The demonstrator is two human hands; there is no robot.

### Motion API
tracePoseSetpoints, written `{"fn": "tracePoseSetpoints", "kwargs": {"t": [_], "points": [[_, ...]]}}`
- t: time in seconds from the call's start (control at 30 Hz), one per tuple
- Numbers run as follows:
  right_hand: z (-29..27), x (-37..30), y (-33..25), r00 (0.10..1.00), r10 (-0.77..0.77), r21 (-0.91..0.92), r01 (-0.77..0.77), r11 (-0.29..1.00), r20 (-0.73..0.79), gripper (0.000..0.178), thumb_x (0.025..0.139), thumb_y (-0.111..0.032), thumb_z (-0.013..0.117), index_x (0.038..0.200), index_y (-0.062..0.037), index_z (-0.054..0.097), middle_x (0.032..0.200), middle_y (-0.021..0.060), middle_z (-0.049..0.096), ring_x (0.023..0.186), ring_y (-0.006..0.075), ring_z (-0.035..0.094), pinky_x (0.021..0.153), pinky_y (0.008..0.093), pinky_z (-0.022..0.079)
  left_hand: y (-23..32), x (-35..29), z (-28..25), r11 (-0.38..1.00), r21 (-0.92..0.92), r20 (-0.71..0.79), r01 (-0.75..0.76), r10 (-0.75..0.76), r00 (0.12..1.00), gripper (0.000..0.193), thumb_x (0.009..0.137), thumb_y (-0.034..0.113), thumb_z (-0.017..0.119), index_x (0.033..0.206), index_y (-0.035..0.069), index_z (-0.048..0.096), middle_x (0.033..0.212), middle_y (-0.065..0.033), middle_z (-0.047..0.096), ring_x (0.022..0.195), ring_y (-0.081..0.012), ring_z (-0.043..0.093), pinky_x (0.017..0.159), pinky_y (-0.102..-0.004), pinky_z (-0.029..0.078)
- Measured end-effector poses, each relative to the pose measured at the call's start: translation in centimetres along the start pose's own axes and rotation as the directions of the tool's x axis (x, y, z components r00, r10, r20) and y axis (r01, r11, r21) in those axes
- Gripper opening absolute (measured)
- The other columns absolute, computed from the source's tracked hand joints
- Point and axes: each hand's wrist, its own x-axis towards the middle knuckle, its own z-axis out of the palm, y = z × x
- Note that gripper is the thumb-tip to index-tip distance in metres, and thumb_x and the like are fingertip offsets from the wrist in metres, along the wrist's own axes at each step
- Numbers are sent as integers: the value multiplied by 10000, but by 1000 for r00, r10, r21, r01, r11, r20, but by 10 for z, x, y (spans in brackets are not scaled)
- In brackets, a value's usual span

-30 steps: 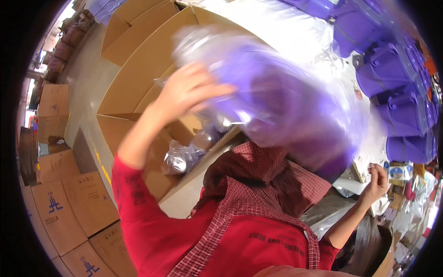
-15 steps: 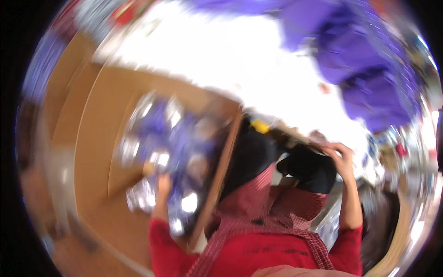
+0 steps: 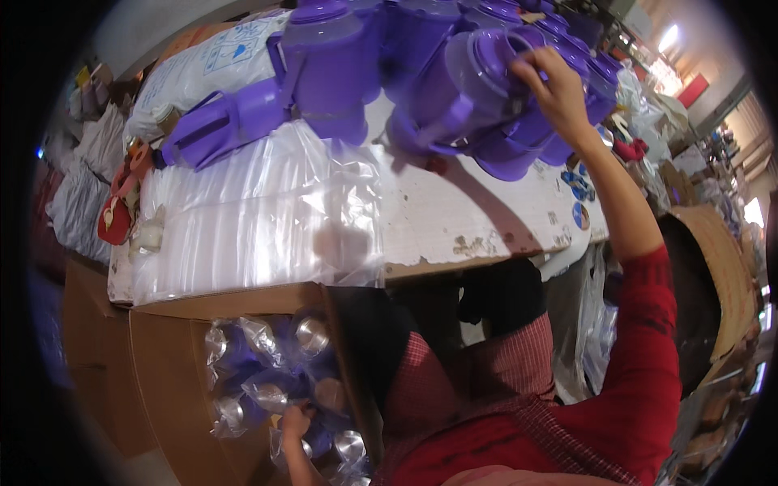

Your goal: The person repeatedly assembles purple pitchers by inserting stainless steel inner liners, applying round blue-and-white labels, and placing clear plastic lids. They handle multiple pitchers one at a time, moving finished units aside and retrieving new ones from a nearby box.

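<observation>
My right hand (image 3: 555,91) reaches across the table with its fingers closed around the top of a purple lidded jug (image 3: 458,85). The jug leans, its body pointing down and left, among several similar purple jugs. Down in the open cardboard box (image 3: 170,389) is my left hand (image 3: 297,423), its fingers curled beside bagged items. What they grip, if anything, is hidden. Several purple vessels with silver round ends (image 3: 312,336) stand in the box, wrapped in clear plastic bags.
A stack of clear plastic bags (image 3: 259,215) lies on the white table (image 3: 454,215). Another purple jug (image 3: 231,121) rests on its side there, near a white printed sack (image 3: 219,65). Orange-handled scissors (image 3: 121,198) are at the left edge. A cardboard drum (image 3: 713,283) stands right.
My right hand has gone from the table's near edge to a purple jug and closed on it. My left hand is still in the box. The view has swung and is sharper.
</observation>
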Motion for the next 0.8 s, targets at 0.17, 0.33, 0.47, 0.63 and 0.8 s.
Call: {"fn": "tracePoseSetpoints", "kwargs": {"t": [0.17,0.33,0.47,0.63,0.8], "points": [[-121,-36,-59,953,-299,324,301,897,-57,178,918,-74,589,1058,4,669,1097,121,666,1043,255,612,929,331,462,250,-29,-117,655,-349,-587,-670,405,701,323,926,201,638,1159,-23,627,1179,-136,644,1116,-217,592,979,-341,447],[-82,-104,-104,972,-137,768,-63,637,193,195,879,-181,675,1023,-52,704,1038,63,695,942,178,647,852,302,494,448,-16,-89,78,-841,-216,-535,859,465,983,780,544,727,1476,-4,301,1469,-192,372,1351,-259,396,1104,-384,334],[-70,-234,-14,882,276,617,-466,634,383,344,845,-206,714,1154,-64,666,1185,101,649,1104,221,607,955,341,471,488,-2,-50,484,-745,66,-459,738,672,718,829,408,721,1409,96,434,1142,-104,572,1008,-160,569,902,-269,461],[-92,-346,176,679,723,-70,-721,689,127,364,818,-137,694,1162,-28,644,1114,156,671,1015,322,644,898,346,500,487,26,-42,765,-467,-127,-443,438,890,546,885,391,664,1317,101,498,1008,-115,574,851,-151,561,770,-263,471],[-70,-377,187,761,637,-258,-596,761,121,417,847,-260,661,1205,-49,623,1215,126,639,1161,297,573,999,440,412,497,32,-34,796,-433,-97,-423,426,900,473,903,405,639,1257,113,521,1004,-121,575,858,-163,546,781,-267,445]]}}
